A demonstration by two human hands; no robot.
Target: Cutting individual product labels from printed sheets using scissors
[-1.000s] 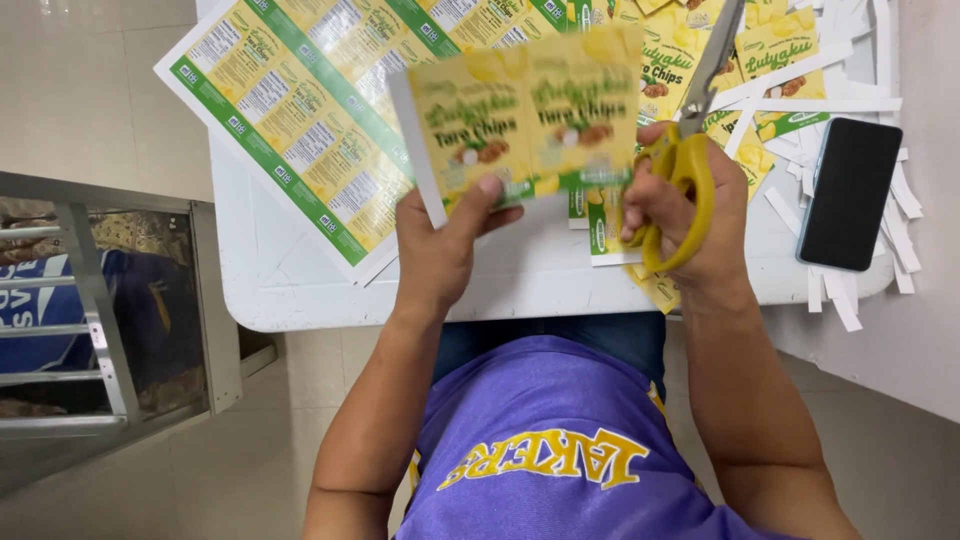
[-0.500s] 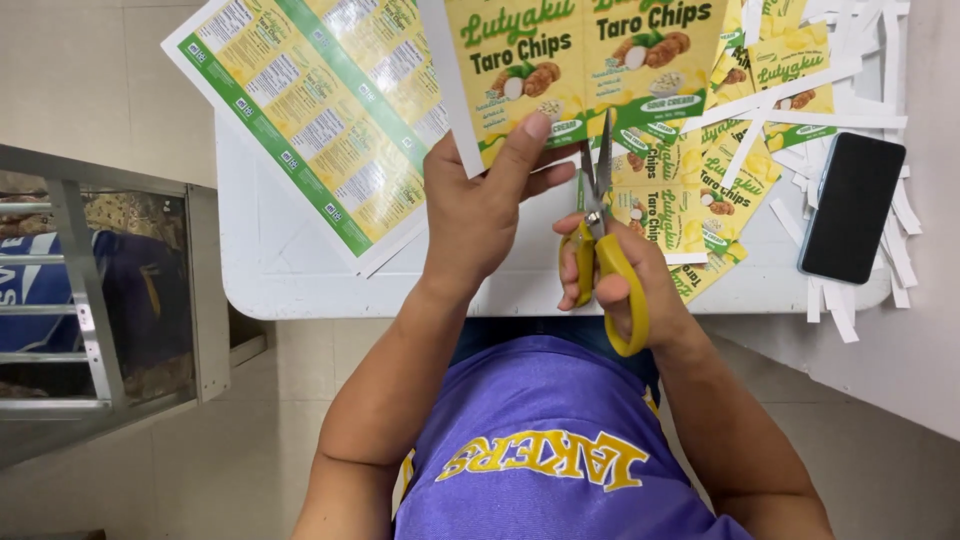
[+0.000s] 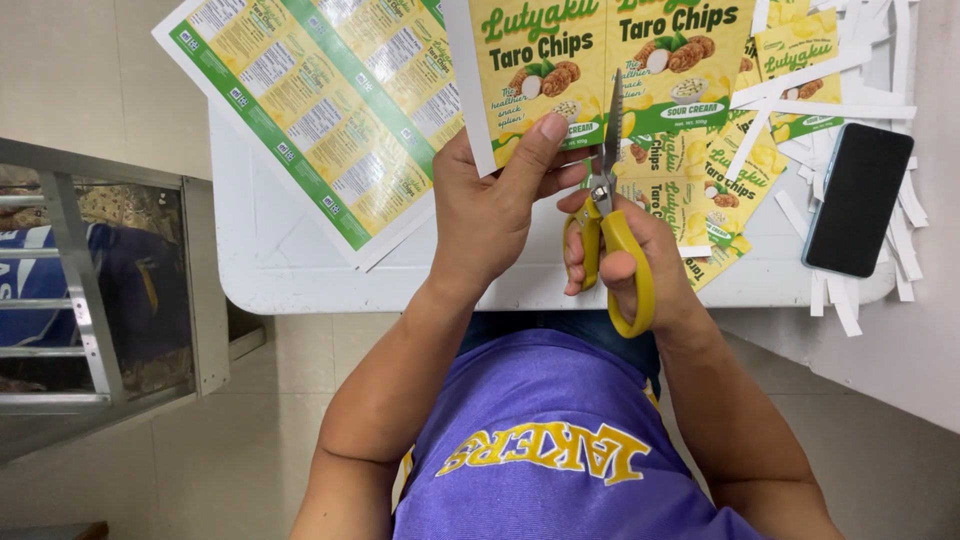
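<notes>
A printed label sheet (image 3: 600, 60) is pinched by the left hand (image 3: 495, 215), while yellow scissors (image 3: 612, 215), gripped by the right hand (image 3: 625, 265), are aimed lengthwise up its middle.

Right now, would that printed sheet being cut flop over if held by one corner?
Probably. The printed sheet looks thin, so it likely bends; the left hand pinches its lower edge beside the scissors. Likely very light, like the strips nearby.

label sheet (image 3: 610, 60): yellow, green bands | scissors (image 3: 612, 235): yellow handles, grey blades | phone (image 3: 858, 198): black | table (image 3: 300, 270): white | shirt (image 3: 550, 440): purple, yellow lettering
</notes>
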